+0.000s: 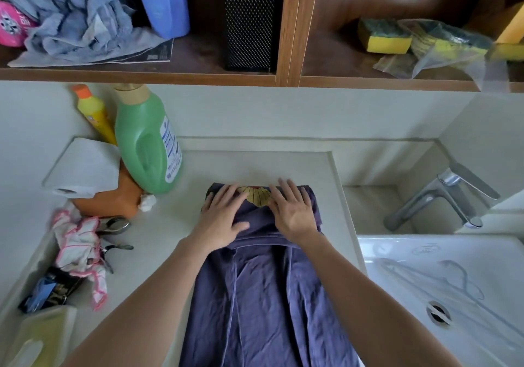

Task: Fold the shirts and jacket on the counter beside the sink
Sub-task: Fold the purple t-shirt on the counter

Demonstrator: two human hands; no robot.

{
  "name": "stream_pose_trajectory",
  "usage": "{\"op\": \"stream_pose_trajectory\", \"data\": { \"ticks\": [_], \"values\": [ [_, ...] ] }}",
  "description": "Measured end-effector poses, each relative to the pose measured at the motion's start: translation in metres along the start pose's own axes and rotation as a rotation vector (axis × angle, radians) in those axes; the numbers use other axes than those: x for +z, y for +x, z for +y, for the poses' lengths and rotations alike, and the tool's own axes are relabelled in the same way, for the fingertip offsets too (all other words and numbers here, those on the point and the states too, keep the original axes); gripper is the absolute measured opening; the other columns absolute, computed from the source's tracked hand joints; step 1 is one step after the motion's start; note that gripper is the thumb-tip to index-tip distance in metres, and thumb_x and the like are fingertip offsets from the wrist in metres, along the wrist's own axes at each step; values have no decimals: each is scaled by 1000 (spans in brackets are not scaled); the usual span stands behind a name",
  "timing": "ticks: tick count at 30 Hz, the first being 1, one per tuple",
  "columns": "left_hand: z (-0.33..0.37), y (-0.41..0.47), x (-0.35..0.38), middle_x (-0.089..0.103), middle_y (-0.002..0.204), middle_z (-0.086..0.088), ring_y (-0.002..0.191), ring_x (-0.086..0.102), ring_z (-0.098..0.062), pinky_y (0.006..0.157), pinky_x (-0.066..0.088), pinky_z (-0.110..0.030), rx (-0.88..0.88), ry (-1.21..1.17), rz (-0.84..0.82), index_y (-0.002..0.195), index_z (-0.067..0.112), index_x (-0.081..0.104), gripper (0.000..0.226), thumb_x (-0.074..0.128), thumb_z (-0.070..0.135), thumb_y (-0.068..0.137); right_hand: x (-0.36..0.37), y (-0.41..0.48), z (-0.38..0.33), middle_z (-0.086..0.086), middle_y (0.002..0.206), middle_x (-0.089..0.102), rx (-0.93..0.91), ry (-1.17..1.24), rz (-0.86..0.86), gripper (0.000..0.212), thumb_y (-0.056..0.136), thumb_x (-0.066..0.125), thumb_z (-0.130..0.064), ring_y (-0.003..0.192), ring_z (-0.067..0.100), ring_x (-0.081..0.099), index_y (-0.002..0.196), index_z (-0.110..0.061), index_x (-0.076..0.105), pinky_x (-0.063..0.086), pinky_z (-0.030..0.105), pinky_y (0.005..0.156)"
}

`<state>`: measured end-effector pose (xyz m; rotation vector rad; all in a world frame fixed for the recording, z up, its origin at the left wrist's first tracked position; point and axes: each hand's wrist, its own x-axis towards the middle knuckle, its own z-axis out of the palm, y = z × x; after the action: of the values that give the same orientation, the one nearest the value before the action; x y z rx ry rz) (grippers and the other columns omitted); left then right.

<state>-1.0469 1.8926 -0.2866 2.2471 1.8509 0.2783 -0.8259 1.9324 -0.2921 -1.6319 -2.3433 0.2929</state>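
- I read left hand (224, 210), right hand (292, 210) flat, fingers wide, on shirt (263, 295) fold.
- Loose length at 6 o'clock may drag it open.
- Sink (467, 253) at 3 o'clock: slip risk.

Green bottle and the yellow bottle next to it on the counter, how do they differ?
The green bottle is much larger and wider than the slim yellow bottle. The green bottle has a beige cap; the yellow bottle has an orange one. The green bottle has a moulded handle, the yellow bottle none that shows. Both are capped plastic bottles standing at the back left of the counter.
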Motion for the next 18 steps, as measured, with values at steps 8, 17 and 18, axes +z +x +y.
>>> {"op": "stream_pose_trajectory", "data": {
  "ticks": [8, 17, 18],
  "values": [
    [-23, -14, 28, -16, 166, 6, 153, -8, -16, 119, 18, -51, -83, 97, -149, 158, 35, 6, 87, 16, 79, 83, 19, -3, 38, -4, 167, 4, 70, -92, -160, 60, 100, 19, -61, 153, 15, -1, 156, -40, 12, 4, 42, 124],
    [-33, 43, -19, 48, 148, -10, 132, 49, -31, 106, 42, -39, -502, -275, -134, 150, 14, 36, 89, 82, 35, 77, -46, 56, 52, 6, 130, 51, 76, -229, -440, 76, 78, 80, -38, 115, 33, 58, 142, -23, 43, 47, 41, 89],
    [-33, 44, -21, 51, 146, -11, 130, 51, -31, 104, 43, -38, -506, -237, -197, 146, 11, 41, 86, 84, 35, 75, -48, 58, 49, 6, 116, 55, 99, -256, -463, 68, 72, 84, -40, 108, 32, 62, 129, -20, 54, 48, 37, 80]
  ]
}}
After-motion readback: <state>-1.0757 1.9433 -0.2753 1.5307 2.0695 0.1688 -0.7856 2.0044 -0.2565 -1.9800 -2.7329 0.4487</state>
